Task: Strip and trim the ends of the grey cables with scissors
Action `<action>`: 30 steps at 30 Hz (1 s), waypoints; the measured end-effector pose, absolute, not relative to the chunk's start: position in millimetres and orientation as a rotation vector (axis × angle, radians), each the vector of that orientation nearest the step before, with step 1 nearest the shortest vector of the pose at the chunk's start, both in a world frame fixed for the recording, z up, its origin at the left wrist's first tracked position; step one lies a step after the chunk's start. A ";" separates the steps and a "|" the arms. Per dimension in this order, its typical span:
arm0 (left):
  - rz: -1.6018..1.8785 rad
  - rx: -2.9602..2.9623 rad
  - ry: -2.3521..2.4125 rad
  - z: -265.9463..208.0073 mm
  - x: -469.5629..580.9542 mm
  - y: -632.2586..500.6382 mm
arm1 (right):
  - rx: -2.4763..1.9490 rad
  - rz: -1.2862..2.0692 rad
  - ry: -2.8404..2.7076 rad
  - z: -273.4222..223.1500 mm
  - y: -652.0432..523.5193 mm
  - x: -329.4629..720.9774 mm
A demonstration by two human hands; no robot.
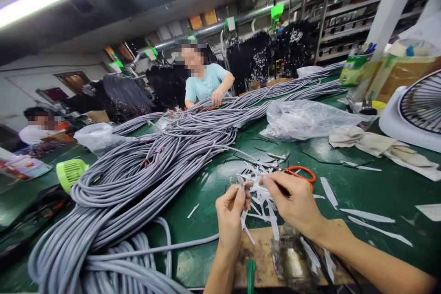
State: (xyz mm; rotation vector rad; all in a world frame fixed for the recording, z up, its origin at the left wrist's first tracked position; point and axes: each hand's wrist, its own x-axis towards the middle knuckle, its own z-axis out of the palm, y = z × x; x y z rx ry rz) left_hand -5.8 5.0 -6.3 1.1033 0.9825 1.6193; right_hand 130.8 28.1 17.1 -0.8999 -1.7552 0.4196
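Note:
My left hand (231, 209) is closed, thumb and fingers pinched at a pale grey end that pokes up between them. A grey cable (193, 242) runs from the coils on the left into the heel of this hand. Just to the right, my right hand (292, 195) is closed too, thumb and forefinger pressed together; what they grip, if anything, is too small to make out. Beneath both hands lies a pile of white strips (258, 193). Scissors with orange handles (303, 173) lie partly hidden behind my right hand.
Large bundles of grey cable (138, 179) cover the left and back of the green table (193, 216). A plastic bag (303, 119), cloth gloves (382, 144) and a white fan (409, 115) stand right. A wooden board (260, 257) lies in front. A co-worker (208, 83) handles cables opposite.

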 end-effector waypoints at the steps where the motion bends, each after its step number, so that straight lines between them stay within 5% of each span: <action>1: 1.623 1.139 1.003 -6.9 -6.3 5.3 | -0.854 0.378 -1.823 15.6 25.9 130.1; 17: 1.697 1.930 1.502 -3.7 6.2 -4.0 | -0.800 0.102 -1.848 7.9 20.6 132.1; 25: 1.367 1.751 1.596 2.0 10.7 8.1 | -0.263 -0.056 -1.977 17.9 4.0 133.8; 30: 1.400 1.325 1.341 3.1 4.3 8.9 | -0.889 0.251 -1.721 19.6 24.0 139.4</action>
